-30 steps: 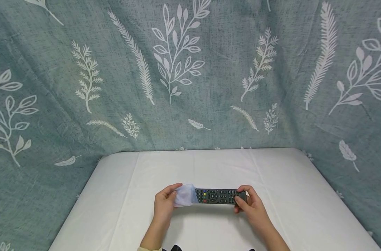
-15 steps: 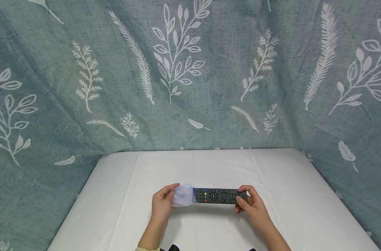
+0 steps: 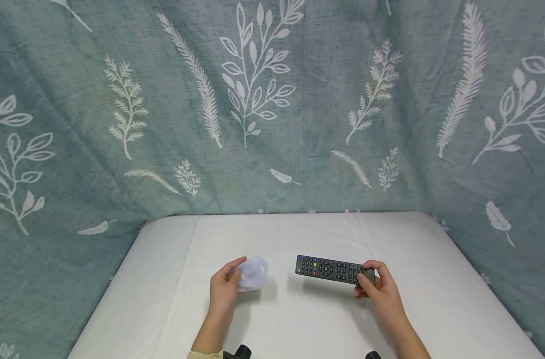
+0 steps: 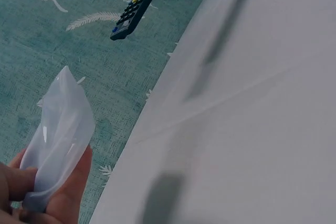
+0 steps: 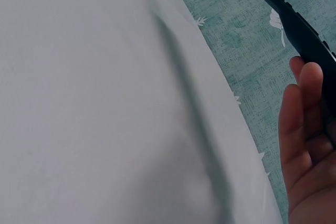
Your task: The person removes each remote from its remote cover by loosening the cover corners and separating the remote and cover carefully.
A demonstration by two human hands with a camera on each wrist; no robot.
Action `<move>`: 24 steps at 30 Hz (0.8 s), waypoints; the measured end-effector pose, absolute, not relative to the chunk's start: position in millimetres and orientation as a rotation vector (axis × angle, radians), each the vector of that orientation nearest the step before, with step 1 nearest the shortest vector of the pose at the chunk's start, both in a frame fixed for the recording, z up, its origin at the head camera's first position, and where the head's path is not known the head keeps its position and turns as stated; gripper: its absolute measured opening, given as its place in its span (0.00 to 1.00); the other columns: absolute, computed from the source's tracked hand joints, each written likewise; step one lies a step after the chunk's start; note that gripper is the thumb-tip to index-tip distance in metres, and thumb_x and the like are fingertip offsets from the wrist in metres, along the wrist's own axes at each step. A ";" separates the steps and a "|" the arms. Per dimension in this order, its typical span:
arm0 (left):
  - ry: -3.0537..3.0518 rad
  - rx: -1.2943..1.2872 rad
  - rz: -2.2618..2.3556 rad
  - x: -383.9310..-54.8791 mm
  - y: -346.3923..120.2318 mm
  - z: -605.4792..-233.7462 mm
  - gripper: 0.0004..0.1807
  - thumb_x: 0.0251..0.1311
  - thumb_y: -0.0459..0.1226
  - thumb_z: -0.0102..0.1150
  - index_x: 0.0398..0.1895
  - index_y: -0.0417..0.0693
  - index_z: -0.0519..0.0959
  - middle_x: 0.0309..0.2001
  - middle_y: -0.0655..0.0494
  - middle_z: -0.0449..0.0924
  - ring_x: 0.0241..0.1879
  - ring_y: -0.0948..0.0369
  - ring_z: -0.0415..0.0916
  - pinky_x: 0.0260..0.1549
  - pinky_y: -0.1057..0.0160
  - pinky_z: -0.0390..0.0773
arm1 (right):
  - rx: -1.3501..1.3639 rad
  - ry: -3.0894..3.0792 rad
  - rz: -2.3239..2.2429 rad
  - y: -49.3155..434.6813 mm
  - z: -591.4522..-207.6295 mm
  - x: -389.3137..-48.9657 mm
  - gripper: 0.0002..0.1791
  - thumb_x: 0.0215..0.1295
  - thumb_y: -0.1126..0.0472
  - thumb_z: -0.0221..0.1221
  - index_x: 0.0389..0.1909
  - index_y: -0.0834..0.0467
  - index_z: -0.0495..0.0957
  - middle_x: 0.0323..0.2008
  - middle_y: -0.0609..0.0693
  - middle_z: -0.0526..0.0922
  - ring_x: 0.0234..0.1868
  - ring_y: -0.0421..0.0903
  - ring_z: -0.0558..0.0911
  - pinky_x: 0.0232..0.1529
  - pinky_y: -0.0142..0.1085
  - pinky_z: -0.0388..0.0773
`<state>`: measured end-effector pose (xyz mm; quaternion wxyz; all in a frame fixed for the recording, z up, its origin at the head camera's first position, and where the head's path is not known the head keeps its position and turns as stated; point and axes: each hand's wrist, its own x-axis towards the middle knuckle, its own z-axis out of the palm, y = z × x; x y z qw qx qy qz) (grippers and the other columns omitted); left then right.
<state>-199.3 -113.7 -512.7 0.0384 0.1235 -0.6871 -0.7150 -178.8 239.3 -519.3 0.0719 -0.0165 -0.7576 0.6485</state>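
Note:
A black remote control (image 3: 328, 269) with rows of buttons is held above the table by my right hand (image 3: 380, 289), thumb on its face near the right end. Its free end points left and tilts slightly up in the head view. My left hand (image 3: 225, 286) pinches a translucent whitish-blue plastic sleeve (image 3: 253, 274), crumpled and bunched. In the left wrist view the sleeve (image 4: 63, 135) rises to a soft point between thumb and fingers, apart from the remote (image 4: 137, 6). The right wrist view shows the dark side of the remote (image 5: 304, 35) resting against the fingers.
A white-covered table (image 3: 183, 299) lies under both hands and carries their shadows. Behind it and along its sides hangs a green-grey cloth (image 3: 308, 174) with white leaf prints. Dark wrist-camera parts (image 3: 242, 351) show at the bottom edge.
The remote has come out of the plastic sleeve. My right hand has carried it right and slightly up; my left hand has drawn the sleeve a little left.

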 end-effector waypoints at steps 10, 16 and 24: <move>-2.101 0.341 -2.204 -201.8 -117.9 -513.7 0.18 0.72 0.28 0.49 0.60 0.43 0.79 0.65 0.37 0.71 0.53 0.50 0.76 0.38 0.60 0.86 | -0.063 -2.262 1.954 237.4 -527.4 -180.4 0.18 0.73 0.65 0.56 0.58 0.61 0.63 0.36 0.39 0.82 0.25 0.39 0.81 0.30 0.35 0.84; -2.109 0.318 -2.240 -200.3 -116.0 -514.9 0.20 0.70 0.28 0.51 0.64 0.41 0.75 0.63 0.34 0.73 0.47 0.55 0.79 0.38 0.59 0.86 | -0.081 -2.306 1.916 236.0 -529.7 -180.0 0.18 0.73 0.65 0.55 0.59 0.60 0.63 0.36 0.41 0.82 0.25 0.39 0.82 0.30 0.36 0.85; -2.148 0.304 -2.221 -201.3 -113.6 -515.5 0.18 0.70 0.30 0.53 0.61 0.38 0.75 0.60 0.35 0.77 0.45 0.56 0.80 0.38 0.58 0.86 | -0.107 -2.327 1.906 232.4 -531.5 -179.6 0.19 0.73 0.64 0.56 0.60 0.59 0.63 0.33 0.46 0.83 0.25 0.40 0.82 0.30 0.37 0.85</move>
